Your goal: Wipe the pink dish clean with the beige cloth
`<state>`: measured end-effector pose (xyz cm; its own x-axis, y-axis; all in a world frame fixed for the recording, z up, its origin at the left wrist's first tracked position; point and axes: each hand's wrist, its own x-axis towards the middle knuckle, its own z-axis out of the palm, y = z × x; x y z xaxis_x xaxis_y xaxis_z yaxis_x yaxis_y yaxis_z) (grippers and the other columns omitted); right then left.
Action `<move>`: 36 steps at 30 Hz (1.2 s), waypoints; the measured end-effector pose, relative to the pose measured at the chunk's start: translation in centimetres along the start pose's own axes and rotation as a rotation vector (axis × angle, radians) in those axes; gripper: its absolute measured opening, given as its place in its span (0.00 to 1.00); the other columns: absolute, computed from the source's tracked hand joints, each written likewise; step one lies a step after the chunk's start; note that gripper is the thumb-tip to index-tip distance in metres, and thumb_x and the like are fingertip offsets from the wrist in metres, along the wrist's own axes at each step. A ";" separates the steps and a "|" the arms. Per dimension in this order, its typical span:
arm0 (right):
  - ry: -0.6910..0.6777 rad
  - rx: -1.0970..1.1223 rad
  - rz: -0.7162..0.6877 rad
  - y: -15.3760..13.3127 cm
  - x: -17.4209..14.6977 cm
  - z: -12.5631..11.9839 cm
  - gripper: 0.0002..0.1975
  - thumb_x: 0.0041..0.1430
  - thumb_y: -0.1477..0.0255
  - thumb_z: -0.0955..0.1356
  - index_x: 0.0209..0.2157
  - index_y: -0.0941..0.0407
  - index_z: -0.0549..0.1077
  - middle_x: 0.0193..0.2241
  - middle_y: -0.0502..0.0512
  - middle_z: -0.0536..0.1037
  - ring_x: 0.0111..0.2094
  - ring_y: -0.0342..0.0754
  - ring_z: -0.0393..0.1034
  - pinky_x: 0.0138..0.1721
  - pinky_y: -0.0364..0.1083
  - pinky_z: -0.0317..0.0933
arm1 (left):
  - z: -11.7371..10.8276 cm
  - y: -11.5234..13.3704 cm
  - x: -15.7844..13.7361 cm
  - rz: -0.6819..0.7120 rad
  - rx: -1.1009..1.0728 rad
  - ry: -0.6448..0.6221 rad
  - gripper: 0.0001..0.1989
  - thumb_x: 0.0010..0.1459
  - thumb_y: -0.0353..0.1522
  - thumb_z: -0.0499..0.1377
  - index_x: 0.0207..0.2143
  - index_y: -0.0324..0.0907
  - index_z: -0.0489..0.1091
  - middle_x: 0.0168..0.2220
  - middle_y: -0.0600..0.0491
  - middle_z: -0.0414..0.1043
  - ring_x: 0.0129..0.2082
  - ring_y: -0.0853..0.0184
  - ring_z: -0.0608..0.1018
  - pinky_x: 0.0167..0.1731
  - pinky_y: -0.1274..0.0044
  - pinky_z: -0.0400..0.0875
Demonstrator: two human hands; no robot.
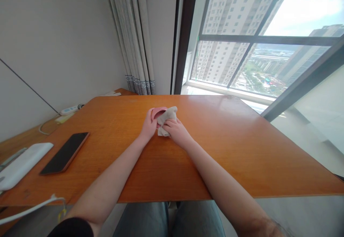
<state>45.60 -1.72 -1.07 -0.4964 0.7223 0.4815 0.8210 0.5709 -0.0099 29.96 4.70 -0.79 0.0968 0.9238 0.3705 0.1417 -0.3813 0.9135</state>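
Note:
Over the middle of the wooden table, my left hand (148, 125) grips a pink cup-like object (159, 111) by its left side. Its rounded rim and darker hollow inside show, but the exact kind is unclear. My right hand (176, 131) is closed on a pale grey-white cloth (169, 114), pressed against the right side of the pink object. One end of the cloth sticks up above the fingers, and another part hangs below them. The cloth and my fingers hide the lower part of the pink object.
On the table (228, 151) at the left lie a black-screened phone (66, 153) and a white flat device (25, 165). A white cable (32, 210) crosses the lower left corner. Farther back are a power strip (70, 110), a curtain (134, 40) and a large window (228, 61).

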 end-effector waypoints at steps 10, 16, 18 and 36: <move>0.038 -0.086 0.217 -1.3 -0.3 1.1 0.10 0.66 0.73 0.59 0.40 0.53 0.72 0.37 0.57 0.74 0.44 0.52 0.60 0.44 0.52 0.48 | 2.1 0.7 -1.8 -0.194 -0.172 0.085 0.26 0.48 0.31 0.61 0.50 0.44 0.60 0.50 0.49 0.68 0.52 0.62 0.71 0.55 0.70 0.63; -0.018 -0.057 0.183 -0.6 -0.2 0.6 0.09 0.64 0.73 0.62 0.42 0.53 0.72 0.38 0.56 0.74 0.43 0.51 0.61 0.41 0.50 0.46 | 3.5 -1.0 -1.9 -0.368 -0.262 0.142 0.12 0.50 0.30 0.56 0.38 0.44 0.61 0.39 0.52 0.69 0.44 0.64 0.74 0.49 0.70 0.68; -0.022 -0.063 0.158 -0.3 0.1 0.4 0.09 0.64 0.72 0.62 0.41 0.53 0.73 0.37 0.56 0.74 0.42 0.50 0.60 0.40 0.50 0.46 | 2.4 -0.7 -0.9 -0.303 -0.186 0.103 0.11 0.50 0.30 0.55 0.38 0.44 0.62 0.39 0.53 0.69 0.45 0.63 0.73 0.50 0.70 0.67; 0.012 -0.067 0.077 0.9 -0.3 -0.1 0.10 0.64 0.72 0.62 0.42 0.53 0.73 0.40 0.57 0.73 0.44 0.50 0.61 0.44 0.50 0.49 | 0.5 0.6 0.0 -0.167 -0.046 -0.094 0.13 0.48 0.33 0.57 0.38 0.43 0.63 0.34 0.55 0.68 0.38 0.65 0.73 0.42 0.73 0.68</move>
<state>46.51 -1.51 -1.11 -0.4277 0.7581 0.4923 0.8738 0.4861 0.0105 30.57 4.48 -0.36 0.1674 0.9659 0.1974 0.1186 -0.2185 0.9686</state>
